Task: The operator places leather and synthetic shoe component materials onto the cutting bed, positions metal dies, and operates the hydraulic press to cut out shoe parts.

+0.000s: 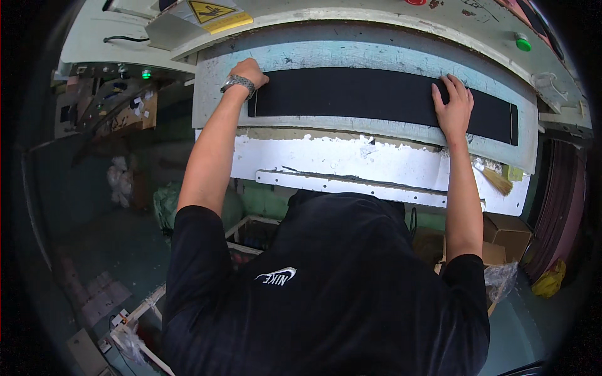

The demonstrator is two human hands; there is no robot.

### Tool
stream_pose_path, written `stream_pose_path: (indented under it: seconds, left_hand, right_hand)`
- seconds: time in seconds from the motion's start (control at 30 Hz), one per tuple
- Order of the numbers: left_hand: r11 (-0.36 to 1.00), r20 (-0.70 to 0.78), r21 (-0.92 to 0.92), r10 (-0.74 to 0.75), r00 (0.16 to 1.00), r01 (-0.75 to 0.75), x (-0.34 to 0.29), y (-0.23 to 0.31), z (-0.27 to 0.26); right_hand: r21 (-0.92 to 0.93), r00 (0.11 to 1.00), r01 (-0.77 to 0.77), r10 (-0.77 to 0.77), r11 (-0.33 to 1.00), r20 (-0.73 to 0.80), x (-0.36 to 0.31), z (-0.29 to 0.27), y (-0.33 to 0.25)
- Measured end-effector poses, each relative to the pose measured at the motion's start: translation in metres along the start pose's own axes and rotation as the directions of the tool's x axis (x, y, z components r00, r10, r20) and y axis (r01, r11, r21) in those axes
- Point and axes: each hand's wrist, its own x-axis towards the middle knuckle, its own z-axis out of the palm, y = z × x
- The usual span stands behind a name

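Observation:
A long black strip of sheet material (351, 93) lies flat across the pale blue, worn bed of a machine (313, 56). At the strip's upper left corner, my left hand (249, 73) has its fingers curled, with the thumb and fingertips at the edge. A watch with a metal band sits on that wrist. My right hand (454, 111) rests on the strip toward its right end, fingers stretched and slightly apart. A thin pale line crosses the strip near each end.
A white ledge with holes (351, 183) runs along the near side. On its right lies a straw brush (497, 180). Green buttons (522, 42) and a yellow warning label (212, 10) mark the machine frame beyond. Cardboard boxes (506, 235) stand below right.

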Motion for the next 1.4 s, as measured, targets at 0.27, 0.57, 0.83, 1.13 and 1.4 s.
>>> stream_pose_path:
  seconds: [0.27,0.57,0.83,1.13,1.4]
  left_hand:
    - [0.945,-0.065,-0.160,-0.299,0.952,0.286,0.020,-0.131,0.036]
    - [0.895,0.403,-0.442,0.264,0.876,-0.067,-0.100,-0.114,0.081]
    - [0.678,0.031,-0.735,-0.003,1.000,0.025,-0.032,-0.091,0.037]
    - [0.608,0.354,-0.761,0.100,0.930,0.225,-0.003,-0.072,0.037]
    - [0.354,-0.186,-0.897,0.240,0.953,-0.264,-0.042,-0.098,0.024]
  right_hand:
    - [0.026,1.000,0.024,-0.023,0.999,-0.012,0.004,0.000,0.000]
    - [0.208,0.999,0.013,-0.021,0.978,0.035,0.006,-0.011,0.016]
    - [-0.179,0.856,-0.502,0.516,0.846,0.039,0.024,-0.097,0.203]
    - [0.185,0.563,-0.803,0.620,0.567,0.546,0.031,-0.104,0.243]
    - [0.444,0.638,-0.768,0.486,0.462,0.597,0.013,-0.156,0.233]
